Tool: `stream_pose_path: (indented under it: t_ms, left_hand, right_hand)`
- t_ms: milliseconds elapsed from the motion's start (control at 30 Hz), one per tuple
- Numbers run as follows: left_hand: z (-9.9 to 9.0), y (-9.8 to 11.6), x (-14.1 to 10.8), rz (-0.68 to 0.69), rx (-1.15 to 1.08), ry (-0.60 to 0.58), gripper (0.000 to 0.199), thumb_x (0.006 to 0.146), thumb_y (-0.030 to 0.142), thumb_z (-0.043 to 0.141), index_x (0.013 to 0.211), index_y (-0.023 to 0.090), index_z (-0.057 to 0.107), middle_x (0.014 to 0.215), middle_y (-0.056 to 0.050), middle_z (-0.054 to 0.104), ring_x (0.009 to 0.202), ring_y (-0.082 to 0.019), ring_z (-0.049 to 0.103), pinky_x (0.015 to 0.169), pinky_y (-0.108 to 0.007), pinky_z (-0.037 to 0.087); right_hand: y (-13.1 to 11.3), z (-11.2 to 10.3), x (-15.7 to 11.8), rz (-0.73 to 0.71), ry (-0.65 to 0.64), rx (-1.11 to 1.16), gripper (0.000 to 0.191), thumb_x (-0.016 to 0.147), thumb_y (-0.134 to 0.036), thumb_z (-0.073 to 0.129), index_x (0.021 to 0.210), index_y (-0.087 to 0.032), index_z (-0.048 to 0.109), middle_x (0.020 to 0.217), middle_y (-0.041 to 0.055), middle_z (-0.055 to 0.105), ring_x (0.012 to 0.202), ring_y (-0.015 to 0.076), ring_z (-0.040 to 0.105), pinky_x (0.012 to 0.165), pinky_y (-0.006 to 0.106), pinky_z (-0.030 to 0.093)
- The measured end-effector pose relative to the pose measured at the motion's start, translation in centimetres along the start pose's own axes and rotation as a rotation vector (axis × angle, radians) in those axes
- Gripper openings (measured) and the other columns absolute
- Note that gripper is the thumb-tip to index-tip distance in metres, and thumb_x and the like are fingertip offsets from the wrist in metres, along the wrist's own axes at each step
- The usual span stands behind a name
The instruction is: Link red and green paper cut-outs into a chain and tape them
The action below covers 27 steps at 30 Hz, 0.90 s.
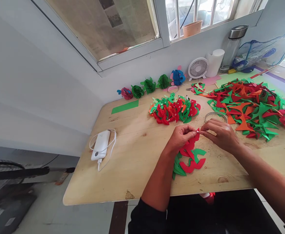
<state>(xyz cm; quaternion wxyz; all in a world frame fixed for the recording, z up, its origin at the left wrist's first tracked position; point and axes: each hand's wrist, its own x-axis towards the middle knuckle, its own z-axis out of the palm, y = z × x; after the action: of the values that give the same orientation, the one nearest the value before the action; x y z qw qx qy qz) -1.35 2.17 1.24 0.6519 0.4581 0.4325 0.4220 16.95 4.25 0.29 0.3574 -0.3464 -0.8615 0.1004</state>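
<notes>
My left hand (180, 139) pinches a red paper cut-out (196, 136) between thumb and forefinger. Close beside it, my right hand (221, 134) is closed in a pinch on a small white bit (198, 130), which looks like tape, at the cut-out's upper tip. Below the hands lie loose cut-outs, among them a red curved piece (193, 165) and green ones (179, 167). A ring-shaped roll of tape (215, 114) is just behind my right hand. Farther back sits a heap of red, green and orange cut-outs (173, 110), several with small white squares on them.
A big heap of paper scraps (252, 107) covers the table's right side. Along the wall stand folded-paper figures (149, 85), a small white fan (198, 69) and a glass bottle (232, 48). A white power bank (101, 145) with its cable and a green strip (125, 106) lie left.
</notes>
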Motion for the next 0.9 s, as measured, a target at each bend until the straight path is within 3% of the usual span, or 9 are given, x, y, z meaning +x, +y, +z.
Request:
stream_pose_path:
  t_ms: [433,900]
  left_hand:
    - [-0.23,-0.49,0.35,-0.042,0.016,-0.033,0.031,0.067,0.043,0.067,0.063,0.013,0.062,0.059,-0.001,0.058,0.052,-0.007,0.047,0.051,-0.020,0.033]
    - [-0.23,-0.80,0.39,0.026,0.122,0.016,0.028,0.069,0.039,0.066,0.061,0.012,0.061,0.057,-0.001,0.058,0.049,-0.007,0.045,0.046,-0.019,0.033]
  right_hand:
    - [-0.17,-0.07,-0.04,-0.051,-0.027,-0.024,0.020,0.087,-0.036,0.055,0.074,-0.021,0.060,0.071,0.0043,0.064,0.066,0.0169,0.054,0.061,0.031,0.042]
    - [-0.18,-0.07,-0.07,-0.055,-0.032,-0.072,0.020,0.088,-0.033,0.053,0.073,-0.021,0.058,0.071,0.0042,0.064,0.066,0.0171,0.053,0.061,0.031,0.041]
